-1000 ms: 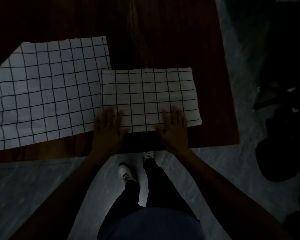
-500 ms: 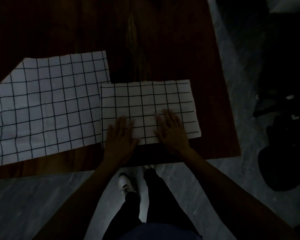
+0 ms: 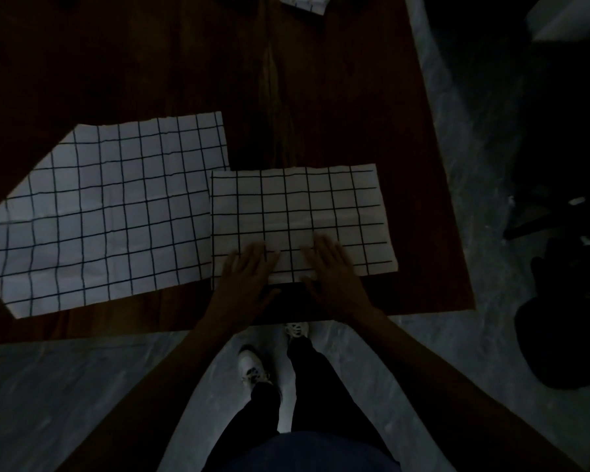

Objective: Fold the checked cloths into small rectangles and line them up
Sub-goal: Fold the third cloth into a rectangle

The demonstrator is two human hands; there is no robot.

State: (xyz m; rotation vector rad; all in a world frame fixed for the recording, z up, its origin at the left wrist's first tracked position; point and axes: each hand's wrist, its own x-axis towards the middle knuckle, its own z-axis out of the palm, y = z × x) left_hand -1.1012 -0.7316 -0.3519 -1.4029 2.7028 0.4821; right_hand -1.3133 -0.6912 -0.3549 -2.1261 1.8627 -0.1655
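Both palms flat on the half-folded cloth

Head view: dim light, looking down at a dark wood table [image 3: 321, 97]. L hand [image 3: 244, 281] and R hand [image 3: 332, 272] both lie flat, fingers straight and a bit spread, pressing the near edge of the folded cloth [image 3: 300, 202]. Neither hand pinches or curls round anything. Hands sit close together, a narrow strip of cloth between them; wrists hang over the table's near edge.

Folded cloth: white w/ black grid, a wide rectangle, spreading away from the fingertips and out past the R hand to the right. Its left edge sits just left of the L hand and overlaps the right edge of the open cloth [image 3: 109, 216].

Open cloth: same check, much bigger, lies flat to the left of the L hand, skewed, its far-left corner running out of frame.

Far beyond the fingertips, at the table's far edge, two small checked bundles [image 3: 304, 2] sit side by side, cut by the frame top; can't tell how they're folded.

Below the hands: marble floor [image 3: 82, 386], dark trousers, white shoes [image 3: 252, 366]. Well off to the right of the R hand, dark shapes on the floor, too dim to ID
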